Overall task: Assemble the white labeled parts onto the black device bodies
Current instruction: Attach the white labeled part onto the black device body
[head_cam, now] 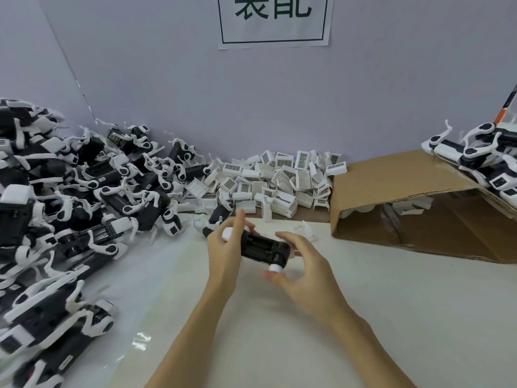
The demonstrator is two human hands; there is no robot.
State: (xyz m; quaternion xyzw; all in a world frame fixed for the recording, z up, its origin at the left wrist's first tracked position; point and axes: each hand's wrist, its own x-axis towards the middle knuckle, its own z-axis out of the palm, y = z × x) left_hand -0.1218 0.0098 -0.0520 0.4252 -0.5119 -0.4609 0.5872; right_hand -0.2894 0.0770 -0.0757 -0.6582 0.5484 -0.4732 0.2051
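While left hand (223, 247) grips boxy black device body (261, 247) | right hand (300, 266) fingers loosely spread beside its round white knob (275, 268)

Bright, even lighting; faint glare on the table (140, 338); wide-angle bending and blur toward the left edge.

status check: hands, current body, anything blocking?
Left hand grips black device body at its far end. Right hand at near end, thumb by white knob; grip unclear. No white labeled part on it yet. Table ahead unobstructed.
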